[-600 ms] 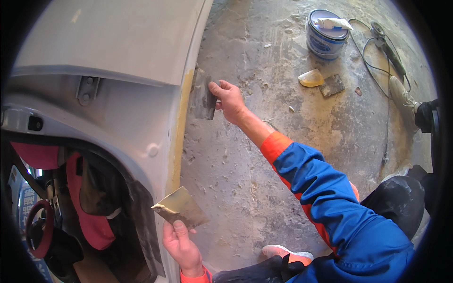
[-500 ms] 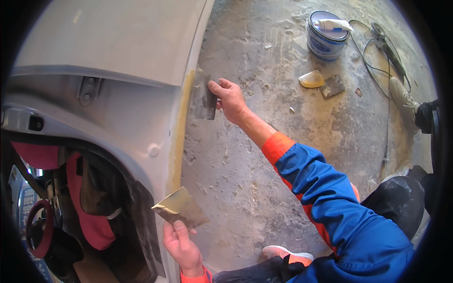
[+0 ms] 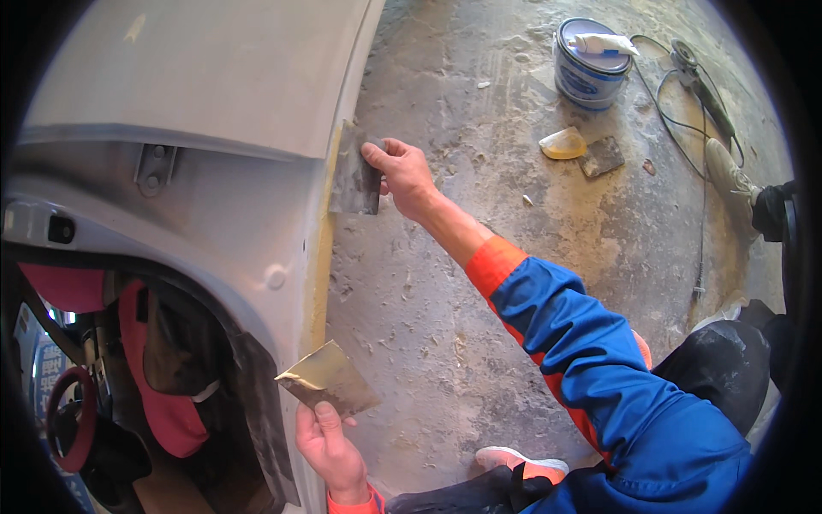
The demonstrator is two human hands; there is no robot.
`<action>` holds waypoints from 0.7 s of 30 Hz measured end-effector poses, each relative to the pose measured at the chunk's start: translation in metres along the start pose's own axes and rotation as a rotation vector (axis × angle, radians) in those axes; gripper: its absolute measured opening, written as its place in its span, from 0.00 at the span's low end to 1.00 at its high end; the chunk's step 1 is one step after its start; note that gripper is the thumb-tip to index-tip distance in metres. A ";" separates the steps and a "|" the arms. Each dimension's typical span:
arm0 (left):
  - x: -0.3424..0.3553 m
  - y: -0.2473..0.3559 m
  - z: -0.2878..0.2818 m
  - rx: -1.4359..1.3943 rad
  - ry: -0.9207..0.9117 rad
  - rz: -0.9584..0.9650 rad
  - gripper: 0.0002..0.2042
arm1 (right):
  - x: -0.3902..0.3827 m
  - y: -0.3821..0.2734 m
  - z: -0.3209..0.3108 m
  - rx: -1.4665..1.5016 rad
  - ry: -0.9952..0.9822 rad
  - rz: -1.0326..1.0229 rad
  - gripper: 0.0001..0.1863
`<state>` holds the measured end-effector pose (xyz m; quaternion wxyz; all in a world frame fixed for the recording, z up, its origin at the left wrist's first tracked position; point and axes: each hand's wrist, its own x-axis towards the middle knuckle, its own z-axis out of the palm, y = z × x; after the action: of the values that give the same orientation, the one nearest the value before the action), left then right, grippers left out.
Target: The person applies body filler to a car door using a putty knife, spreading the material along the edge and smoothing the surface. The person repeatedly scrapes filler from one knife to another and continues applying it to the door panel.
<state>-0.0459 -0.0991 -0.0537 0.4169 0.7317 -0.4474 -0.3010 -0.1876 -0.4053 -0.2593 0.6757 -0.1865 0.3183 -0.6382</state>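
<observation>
My right hand grips a thin grey metal spreader, which lies across the yellow filler strip along the edge of a pale vehicle body. Lower down, my left hand holds a square metal plate by its near edge, with pale yellow paste on it. The plate is near the lower end of the strip.
On the rough concrete floor stand a bucket with a white tube on top, a yellow-smeared spreader, a grey square plate and a corded grinder. Someone's shoe is at right; a pink-trimmed cabin opening lies left.
My right hand and its spreader have moved left onto the filler strip and slightly up. My left hand and its plate have stayed almost in place.
</observation>
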 end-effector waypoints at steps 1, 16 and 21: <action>0.000 0.000 0.000 0.000 0.003 -0.004 0.16 | 0.001 0.003 -0.004 0.015 -0.007 -0.011 0.11; 0.002 -0.003 -0.007 -0.009 -0.054 0.008 0.16 | -0.028 0.003 -0.021 0.095 -0.019 0.035 0.12; 0.002 -0.002 -0.003 -0.041 -0.068 -0.002 0.16 | -0.042 0.011 -0.018 0.103 -0.053 0.078 0.13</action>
<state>-0.0416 -0.0993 -0.0539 0.4160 0.7129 -0.4543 -0.3352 -0.1904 -0.3604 -0.2720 0.7170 -0.1558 0.2741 -0.6217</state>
